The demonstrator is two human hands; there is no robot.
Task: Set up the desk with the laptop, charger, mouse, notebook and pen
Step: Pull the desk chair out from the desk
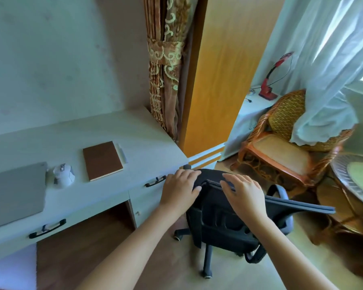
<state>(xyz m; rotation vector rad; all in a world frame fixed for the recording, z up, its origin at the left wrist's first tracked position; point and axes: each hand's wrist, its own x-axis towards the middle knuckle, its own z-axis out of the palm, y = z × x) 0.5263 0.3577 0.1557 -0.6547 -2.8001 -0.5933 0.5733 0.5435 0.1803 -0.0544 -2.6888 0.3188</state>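
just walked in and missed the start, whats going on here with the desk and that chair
A person is setting up a desk. The closed laptop, a white mouse and a brown notebook already lie on the desk, with what looks like a pen along the notebook's far edge. No charger is in view. Right now the left hand and right hand both rest on the top of the black office chair, which stands beside the desk's right end.
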